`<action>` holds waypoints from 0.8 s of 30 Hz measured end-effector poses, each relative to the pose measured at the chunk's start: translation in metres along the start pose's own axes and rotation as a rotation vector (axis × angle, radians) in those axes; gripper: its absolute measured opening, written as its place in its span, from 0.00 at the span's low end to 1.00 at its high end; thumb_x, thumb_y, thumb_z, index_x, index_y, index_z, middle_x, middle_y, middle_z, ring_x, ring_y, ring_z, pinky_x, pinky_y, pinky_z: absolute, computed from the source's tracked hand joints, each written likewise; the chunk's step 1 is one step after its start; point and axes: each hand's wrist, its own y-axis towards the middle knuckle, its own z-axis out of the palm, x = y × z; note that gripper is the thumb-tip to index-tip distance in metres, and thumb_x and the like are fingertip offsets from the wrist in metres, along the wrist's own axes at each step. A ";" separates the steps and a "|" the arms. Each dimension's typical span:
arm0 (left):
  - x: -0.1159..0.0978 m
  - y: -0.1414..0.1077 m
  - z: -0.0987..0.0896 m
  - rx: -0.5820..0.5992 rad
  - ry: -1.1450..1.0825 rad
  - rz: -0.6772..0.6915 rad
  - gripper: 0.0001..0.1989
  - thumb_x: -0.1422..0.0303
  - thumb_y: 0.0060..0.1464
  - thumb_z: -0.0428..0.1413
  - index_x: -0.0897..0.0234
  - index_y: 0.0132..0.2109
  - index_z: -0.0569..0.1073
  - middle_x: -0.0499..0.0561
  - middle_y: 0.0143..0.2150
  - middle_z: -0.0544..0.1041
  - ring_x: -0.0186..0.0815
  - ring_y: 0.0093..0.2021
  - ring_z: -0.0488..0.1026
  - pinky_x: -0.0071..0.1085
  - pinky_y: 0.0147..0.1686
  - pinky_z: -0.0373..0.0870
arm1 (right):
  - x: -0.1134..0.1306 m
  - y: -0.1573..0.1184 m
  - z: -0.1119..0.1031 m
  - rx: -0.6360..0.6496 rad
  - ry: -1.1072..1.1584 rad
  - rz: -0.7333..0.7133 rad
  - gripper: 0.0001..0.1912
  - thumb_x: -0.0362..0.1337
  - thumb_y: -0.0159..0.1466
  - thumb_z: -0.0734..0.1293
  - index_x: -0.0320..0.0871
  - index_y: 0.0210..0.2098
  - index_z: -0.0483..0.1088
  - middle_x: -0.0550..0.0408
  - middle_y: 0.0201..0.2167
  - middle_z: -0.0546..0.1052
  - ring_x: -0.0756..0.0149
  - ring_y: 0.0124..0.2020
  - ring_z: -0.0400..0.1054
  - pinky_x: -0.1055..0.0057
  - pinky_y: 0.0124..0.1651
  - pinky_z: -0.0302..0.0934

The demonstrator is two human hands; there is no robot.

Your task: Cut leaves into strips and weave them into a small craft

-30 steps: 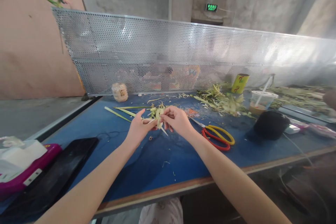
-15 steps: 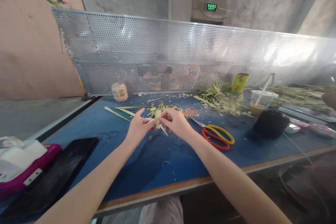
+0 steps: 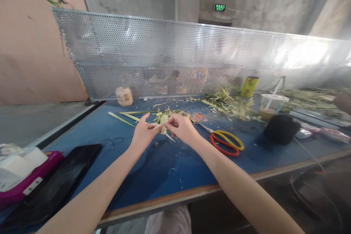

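Over the middle of the blue table, my left hand [image 3: 145, 131] and my right hand [image 3: 181, 127] meet, their fingertips pinched on a small pale green piece of plant leaf or husk [image 3: 163, 120]. A thin pale strip [image 3: 170, 137] of it sticks out below, pointing right. My left thumb is raised. The fingers partly cover the piece, so its full shape is hidden. Behind the hands lies a heap of green and tan plant scraps [image 3: 175, 112]. Scissors [image 3: 225, 140] with one red and one yellow handle lie right of my right hand, blades pointing toward the scraps.
Long green stalks [image 3: 123, 119] lie left of the scraps. A ball of pale twine [image 3: 124, 96] stands near the perforated metal screen [image 3: 142, 51]. To the right are husks [image 3: 233, 104], a yellow can [image 3: 250, 86], a drink cup [image 3: 272, 103] and a black ball [image 3: 282, 129]. A black tablet [image 3: 68, 175] lies front left.
Both hands stay together at the same spot, with only slight finger movement. The pale piece has turned a little between the fingertips. The view has shifted slightly.
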 end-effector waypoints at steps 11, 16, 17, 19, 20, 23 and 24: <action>0.000 0.000 0.002 0.029 0.014 0.023 0.43 0.68 0.36 0.58 0.72 0.59 0.49 0.43 0.20 0.70 0.25 0.16 0.59 0.23 0.18 0.57 | -0.003 0.002 0.004 -0.061 -0.222 -0.126 0.09 0.36 0.55 0.60 0.41 0.20 0.58 0.62 0.16 0.62 0.76 0.18 0.54 0.79 0.23 0.49; 0.004 0.002 0.001 0.017 0.001 0.016 0.45 0.66 0.36 0.59 0.71 0.60 0.48 0.44 0.21 0.70 0.26 0.18 0.60 0.23 0.18 0.57 | -0.002 0.002 0.001 -0.080 -0.259 -0.166 0.07 0.35 0.56 0.59 0.42 0.22 0.58 0.62 0.18 0.62 0.76 0.20 0.54 0.79 0.24 0.48; 0.004 0.002 0.001 0.022 0.000 0.014 0.45 0.66 0.36 0.59 0.72 0.60 0.48 0.44 0.21 0.70 0.26 0.18 0.60 0.23 0.18 0.57 | -0.002 0.001 0.001 -0.082 -0.256 -0.166 0.07 0.35 0.56 0.59 0.42 0.22 0.58 0.62 0.18 0.62 0.76 0.20 0.54 0.79 0.24 0.48; 0.004 0.002 0.001 0.035 -0.015 0.011 0.45 0.67 0.36 0.59 0.72 0.60 0.47 0.44 0.21 0.70 0.26 0.18 0.60 0.24 0.18 0.57 | -0.002 0.001 0.002 -0.084 -0.233 -0.158 0.07 0.35 0.56 0.59 0.42 0.22 0.58 0.62 0.18 0.62 0.76 0.20 0.54 0.79 0.24 0.49; 0.003 0.001 0.001 0.038 -0.026 0.012 0.45 0.67 0.37 0.59 0.72 0.60 0.47 0.44 0.21 0.70 0.26 0.17 0.59 0.24 0.18 0.57 | -0.002 0.001 0.002 -0.085 -0.211 -0.149 0.07 0.35 0.56 0.59 0.42 0.22 0.59 0.61 0.18 0.63 0.76 0.20 0.55 0.78 0.25 0.49; 0.002 0.001 0.001 0.041 -0.056 0.015 0.45 0.68 0.37 0.59 0.73 0.60 0.47 0.42 0.20 0.69 0.25 0.16 0.58 0.23 0.18 0.57 | -0.002 0.002 0.004 -0.093 -0.104 -0.112 0.07 0.36 0.56 0.59 0.42 0.23 0.59 0.61 0.19 0.65 0.75 0.19 0.56 0.78 0.25 0.51; 0.002 0.001 0.002 0.045 -0.065 0.016 0.44 0.68 0.37 0.59 0.73 0.60 0.47 0.42 0.19 0.68 0.24 0.16 0.58 0.23 0.18 0.57 | -0.002 0.002 0.004 -0.096 -0.074 -0.100 0.07 0.36 0.57 0.59 0.42 0.23 0.59 0.61 0.19 0.66 0.75 0.19 0.56 0.78 0.25 0.51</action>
